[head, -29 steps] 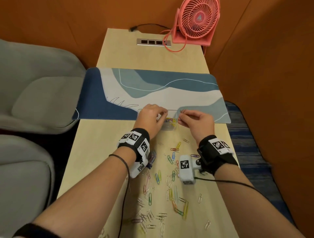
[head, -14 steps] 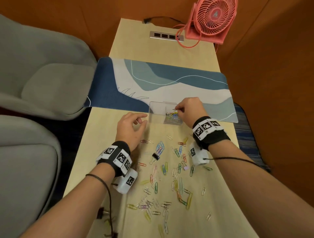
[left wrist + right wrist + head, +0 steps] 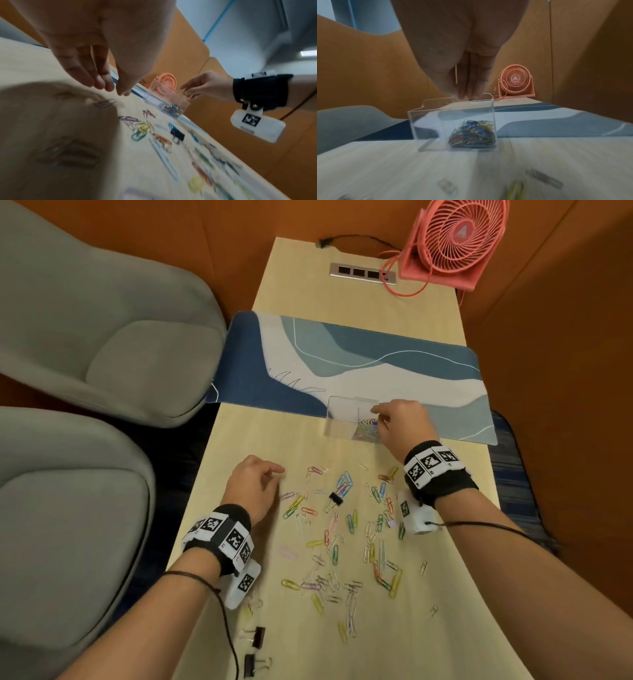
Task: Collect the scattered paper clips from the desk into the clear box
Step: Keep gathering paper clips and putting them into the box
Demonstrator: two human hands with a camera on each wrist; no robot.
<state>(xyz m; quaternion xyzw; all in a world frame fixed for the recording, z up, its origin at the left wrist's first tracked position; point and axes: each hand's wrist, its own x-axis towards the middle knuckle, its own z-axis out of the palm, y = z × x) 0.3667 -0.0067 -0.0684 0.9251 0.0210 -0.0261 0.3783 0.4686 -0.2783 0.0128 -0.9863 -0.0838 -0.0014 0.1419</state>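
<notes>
Right hand [image 3: 400, 422] sits over the clear box [image 3: 337, 419], fingertips [image 3: 471, 93] bunched just above the rim; can't tell whether a clip is pinched between them or they hold nothing. Box straddles the near edge of the blue desk mat [image 3: 376, 361] and has a small pile in its right compartment only. Left hand [image 3: 255, 486] hovers low over the desk [image 3: 239, 446], fingers loosely curved, empty, a purple clip [image 3: 105, 103] just beyond its fingertips. Most paper clips [image 3: 342, 529] are loose on the wood, so task is early. To do this well: release low inside the walls, not from height (clips bounce), and skip the black binder clip [image 3: 335, 498] among them. Narrow booth, orange walls, grey seats [image 3: 102, 337] left, pink fan [image 3: 459, 241] at far end.
</notes>
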